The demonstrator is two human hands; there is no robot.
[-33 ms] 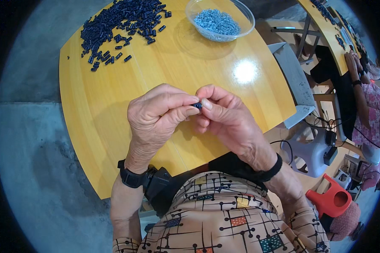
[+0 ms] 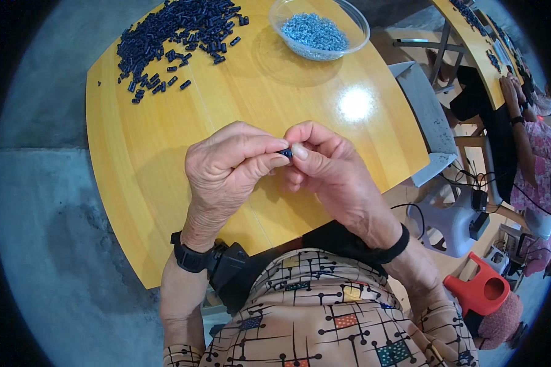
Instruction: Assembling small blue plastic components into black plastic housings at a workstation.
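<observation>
Over the near middle of the table, my left hand [image 2: 223,165] and my right hand [image 2: 337,174] meet fingertip to fingertip. Between them they pinch a small dark cylindrical piece [image 2: 286,153], most of it covered by thumbs and forefingers. Both hands are closed on it, the right with its other fingers curled underneath. A large heap of similar dark cylindrical pieces [image 2: 171,43] lies at the far left, with several strays along its near edge. To the right of the heap stands a clear round bowl [image 2: 358,38] holding many tiny shiny, pale-blue bits [image 2: 317,32], too small to make out singly.
The yellow wooden table [image 2: 147,153] has rounded edges. Against its right side is an open grey box [image 2: 425,104]. Beyond are a grey-white plastic stool [image 2: 441,217], a red stool [image 2: 480,290], cables, and another person [image 2: 520,122] at a second table [image 2: 471,46].
</observation>
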